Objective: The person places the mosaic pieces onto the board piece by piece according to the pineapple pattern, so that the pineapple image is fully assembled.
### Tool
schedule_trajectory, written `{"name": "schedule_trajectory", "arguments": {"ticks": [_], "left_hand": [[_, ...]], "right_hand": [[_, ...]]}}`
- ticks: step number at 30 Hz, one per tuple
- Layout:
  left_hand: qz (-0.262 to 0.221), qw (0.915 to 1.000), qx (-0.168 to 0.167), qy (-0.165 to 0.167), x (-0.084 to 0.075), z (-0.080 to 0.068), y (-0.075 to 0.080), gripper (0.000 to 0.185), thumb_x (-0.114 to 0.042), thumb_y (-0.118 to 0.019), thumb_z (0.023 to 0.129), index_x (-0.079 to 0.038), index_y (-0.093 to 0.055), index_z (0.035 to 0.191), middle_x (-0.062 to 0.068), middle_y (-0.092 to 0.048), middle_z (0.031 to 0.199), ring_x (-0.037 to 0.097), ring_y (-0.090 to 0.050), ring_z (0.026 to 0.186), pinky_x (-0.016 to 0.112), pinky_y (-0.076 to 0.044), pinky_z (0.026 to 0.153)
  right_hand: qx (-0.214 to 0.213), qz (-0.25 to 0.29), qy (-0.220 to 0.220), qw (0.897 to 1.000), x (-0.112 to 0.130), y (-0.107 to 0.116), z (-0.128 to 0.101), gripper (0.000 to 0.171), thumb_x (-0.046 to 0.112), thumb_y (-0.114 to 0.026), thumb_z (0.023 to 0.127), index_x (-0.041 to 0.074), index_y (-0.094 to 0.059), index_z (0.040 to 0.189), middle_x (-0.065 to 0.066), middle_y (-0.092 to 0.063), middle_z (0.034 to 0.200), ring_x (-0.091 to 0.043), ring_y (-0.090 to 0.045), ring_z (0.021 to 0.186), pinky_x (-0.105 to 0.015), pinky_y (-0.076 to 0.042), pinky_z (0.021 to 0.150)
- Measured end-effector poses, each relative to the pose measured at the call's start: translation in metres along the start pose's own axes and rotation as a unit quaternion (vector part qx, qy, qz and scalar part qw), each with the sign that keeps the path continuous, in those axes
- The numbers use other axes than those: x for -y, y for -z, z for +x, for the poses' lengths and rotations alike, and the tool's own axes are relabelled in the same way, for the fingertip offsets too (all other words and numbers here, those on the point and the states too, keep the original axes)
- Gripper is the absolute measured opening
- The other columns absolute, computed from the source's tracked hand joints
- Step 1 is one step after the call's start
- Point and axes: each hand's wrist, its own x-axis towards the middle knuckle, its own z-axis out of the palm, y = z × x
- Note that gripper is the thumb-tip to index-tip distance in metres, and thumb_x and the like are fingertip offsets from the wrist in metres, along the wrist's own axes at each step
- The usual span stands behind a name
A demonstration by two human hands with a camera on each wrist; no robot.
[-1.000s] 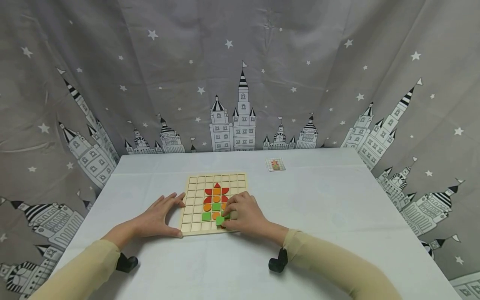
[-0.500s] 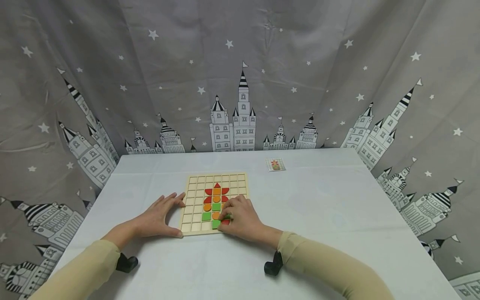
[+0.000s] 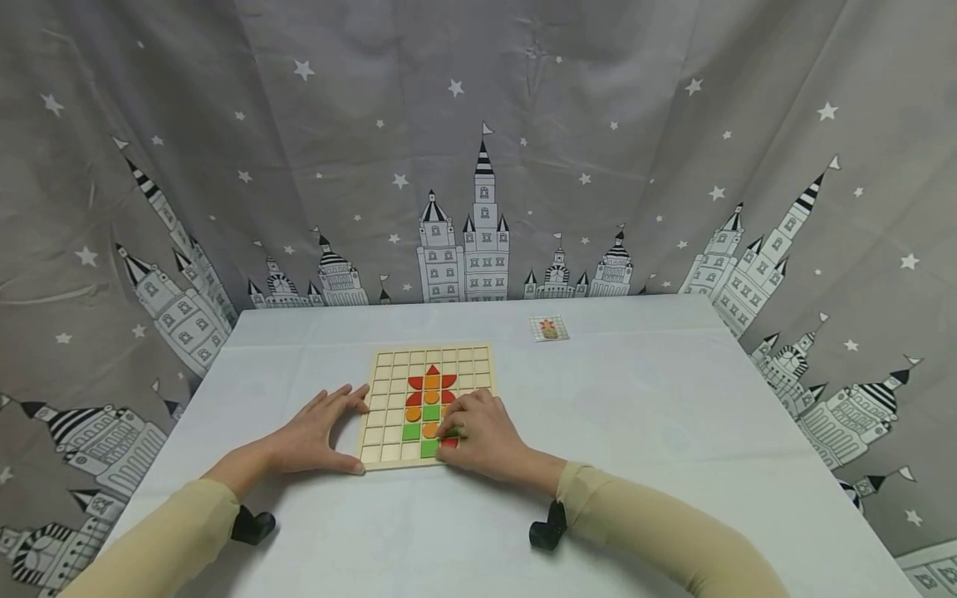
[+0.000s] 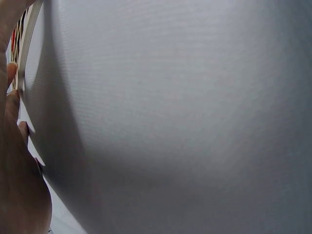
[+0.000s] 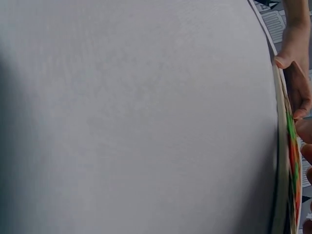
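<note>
My left hand (image 3: 310,436) rests at the left side of a wooden grid board (image 3: 385,390), thumb at the near corner and fingers spread along the edge. A green square tile (image 3: 429,449) lies flat in a cell of the board's bottom row. Thumb and fingertips of my right hand (image 3: 484,438) are right at this tile's right side, loosely bent over the board. Red, orange and green tiles make a figure up the middle, topped by a red triangle (image 3: 432,370). My right hand covers some of the tiles at the lower right.
A small card (image 3: 549,329) with a printed grid and a coloured figure lies behind the board to the right. White cloth covers the table (image 3: 635,390). A grey curtain (image 3: 568,108) printed with castles and stars hangs behind it.
My right hand has lowered the green square tile from a tilted pinch into the bottom-row cell, where it now lies flat. The left hand has stayed in place.
</note>
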Motion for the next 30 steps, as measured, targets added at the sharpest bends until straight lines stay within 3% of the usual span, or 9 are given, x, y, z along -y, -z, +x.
{"name": "schedule_trajectory", "arguments": {"ticks": [11, 18, 26, 30], "left_hand": [[0.004, 1.0000, 0.000, 0.006, 0.002, 0.002, -0.005, 0.091, -0.071, -0.085, 0.065, -0.018, -0.051, 0.131, 0.013, -0.029, 0.166, 0.043, -0.017, 0.153, 0.063, -0.005, 0.124], [0.003, 1.0000, 0.007, 0.004, 0.005, 0.002, -0.005, 0.092, -0.072, -0.084, 0.065, -0.017, -0.051, 0.131, 0.012, -0.028, 0.167, 0.042, -0.015, 0.153, 0.062, -0.005, 0.124], [0.002, 1.0000, 0.007, 0.005, 0.003, 0.004, -0.003, 0.092, -0.072, -0.084, 0.065, -0.017, -0.051, 0.131, 0.013, -0.028, 0.167, 0.043, -0.014, 0.153, 0.063, -0.005, 0.124], [0.002, 1.0000, 0.004, 0.003, 0.002, 0.004, -0.003, 0.092, -0.071, -0.084, 0.065, -0.016, -0.051, 0.131, 0.014, -0.028, 0.166, 0.044, -0.015, 0.153, 0.064, -0.005, 0.123]], "right_hand": [[0.032, 0.091, -0.061, 0.993, -0.031, 0.048, -0.015, 0.024, 0.034, -0.083, 0.084, 0.024, -0.079, 0.105, 0.010, -0.061, 0.115, -0.016, -0.044, 0.117, -0.042, -0.041, 0.098], [0.122, 0.147, -0.082, 0.978, -0.064, 0.086, -0.044, 0.026, 0.028, -0.084, 0.085, 0.020, -0.077, 0.109, 0.013, -0.064, 0.113, -0.017, -0.047, 0.115, -0.043, -0.045, 0.096], [0.161, 0.143, -0.114, 0.970, -0.096, 0.110, -0.086, 0.027, 0.034, -0.084, 0.084, 0.027, -0.077, 0.109, 0.016, -0.063, 0.112, -0.018, -0.049, 0.111, -0.040, -0.046, 0.089], [0.157, 0.109, -0.108, 0.976, -0.103, 0.117, -0.105, 0.025, 0.037, -0.086, 0.082, 0.030, -0.076, 0.105, 0.016, -0.062, 0.113, -0.017, -0.048, 0.111, -0.043, -0.046, 0.092]]}}
